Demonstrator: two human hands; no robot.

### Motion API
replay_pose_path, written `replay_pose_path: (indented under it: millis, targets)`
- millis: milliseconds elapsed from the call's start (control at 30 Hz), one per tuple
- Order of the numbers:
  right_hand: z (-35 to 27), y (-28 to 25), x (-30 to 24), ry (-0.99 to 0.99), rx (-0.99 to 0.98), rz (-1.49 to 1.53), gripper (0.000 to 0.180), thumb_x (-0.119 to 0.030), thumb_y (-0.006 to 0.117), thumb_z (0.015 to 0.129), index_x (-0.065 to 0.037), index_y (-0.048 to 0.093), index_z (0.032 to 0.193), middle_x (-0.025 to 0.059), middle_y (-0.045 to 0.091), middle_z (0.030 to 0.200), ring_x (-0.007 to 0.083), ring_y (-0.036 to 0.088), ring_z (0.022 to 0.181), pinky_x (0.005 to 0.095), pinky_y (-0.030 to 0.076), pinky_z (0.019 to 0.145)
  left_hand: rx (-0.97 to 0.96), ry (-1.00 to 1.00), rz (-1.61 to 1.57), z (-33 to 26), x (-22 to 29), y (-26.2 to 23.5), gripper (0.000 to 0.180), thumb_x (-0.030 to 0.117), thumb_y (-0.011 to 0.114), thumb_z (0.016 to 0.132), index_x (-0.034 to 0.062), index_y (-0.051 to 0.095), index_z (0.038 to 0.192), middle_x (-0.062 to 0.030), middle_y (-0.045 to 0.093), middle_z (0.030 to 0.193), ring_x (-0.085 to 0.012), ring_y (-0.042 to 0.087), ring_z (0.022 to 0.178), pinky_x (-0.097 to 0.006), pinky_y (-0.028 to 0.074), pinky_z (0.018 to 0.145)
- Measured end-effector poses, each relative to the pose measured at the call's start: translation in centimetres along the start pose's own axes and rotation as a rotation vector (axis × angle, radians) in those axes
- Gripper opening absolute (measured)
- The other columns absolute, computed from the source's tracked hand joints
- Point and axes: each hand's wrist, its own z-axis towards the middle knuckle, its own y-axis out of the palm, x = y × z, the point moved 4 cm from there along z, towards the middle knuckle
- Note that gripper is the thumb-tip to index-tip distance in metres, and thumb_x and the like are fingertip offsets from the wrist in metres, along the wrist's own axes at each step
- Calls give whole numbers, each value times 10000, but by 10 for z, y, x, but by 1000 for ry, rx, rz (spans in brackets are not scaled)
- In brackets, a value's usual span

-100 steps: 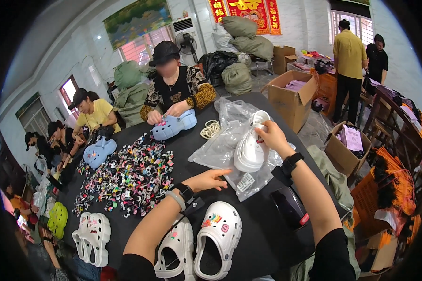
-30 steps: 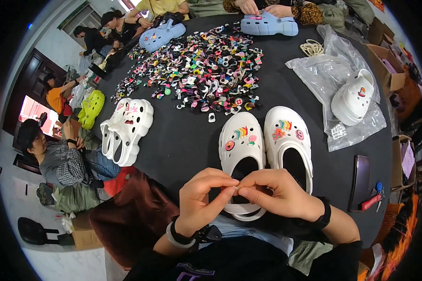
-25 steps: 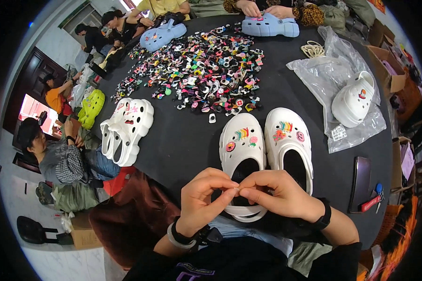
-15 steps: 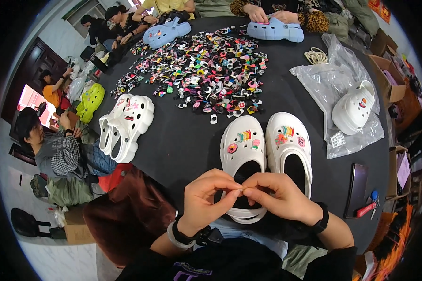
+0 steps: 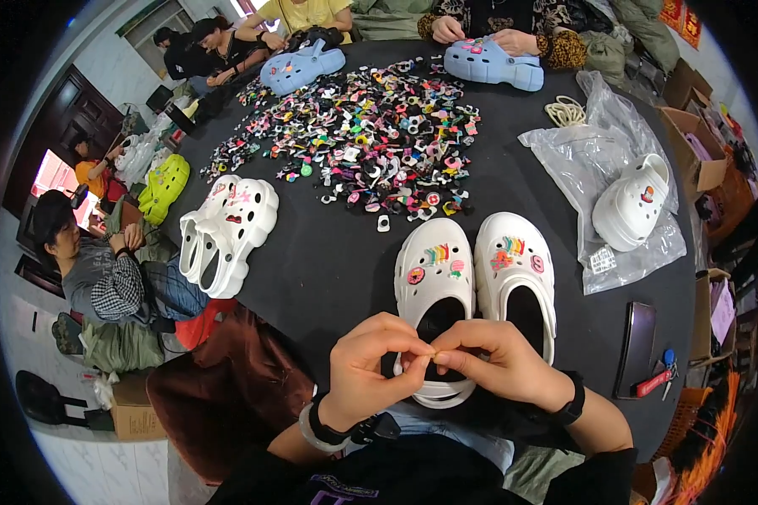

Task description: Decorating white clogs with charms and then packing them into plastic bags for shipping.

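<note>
My left hand [image 5: 364, 370] and my right hand [image 5: 505, 362] meet fingertip to fingertip, both pinching something too small to make out. They are above the heel openings of two white clogs, a left clog [image 5: 437, 280] and a right clog [image 5: 488, 240], standing side by side with toes pointing away from me. Rainbow, pink and red charms sit in the holes on both toes. My hands hide parts of the heels. Beyond the clogs spreads a large heap of small colourful shoe charms [image 5: 370, 139], with one loose charm [image 5: 384, 223] apart at its near edge.
White clogs [image 5: 242, 220] stand at left, beside a yellow-green clog [image 5: 163, 187]. On the right, a white clog [image 5: 627, 215] rests on a clear plastic bag [image 5: 564, 160], near a phone [image 5: 637, 349] and keys [image 5: 667, 370]. Across the black table [image 5: 337, 252], another person's hands [image 5: 514, 40] touch a blue clog [image 5: 493, 67].
The clogs and table appear slightly lower in view. My hands stay pinched together, fingertips slightly lower. The co-worker's hand across the table has shifted left, off the blue clog.
</note>
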Motion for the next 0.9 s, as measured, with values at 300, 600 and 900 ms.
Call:
replay_pose_path:
  millis: [300, 600, 900]
  targets:
    - [-1, -2, -1, -28, -1, 2, 150, -78, 559, 949, 10, 636, 1043, 53, 637, 850, 102, 600, 791, 239, 474, 722, 57, -114, -177, -6, -4, 7, 184, -117, 668, 713, -28, 682, 873, -90, 595, 892, -118, 572, 755, -213, 443, 652]
    - [-2, 0, -5, 50, -15, 27, 163, -101, 547, 958, 9, 635, 1041, 57, 644, 865, 109, 611, 813, 241, 479, 737, 84, 174, 242, 4, 14, 7, 235, -82, 722, 683, 12, 695, 897, -72, 611, 847, -134, 605, 707, -229, 484, 593]
    - [0, -2, -8, -144, -29, -160, 136, -73, 597, 910, 6, 649, 1006, 105, 650, 900, 227, 625, 839, 316, 484, 733, 33, 72, 122, -5, 8, 3, 216, -76, 716, 682, 11, 699, 879, -74, 608, 849, -121, 587, 679, -221, 468, 585]
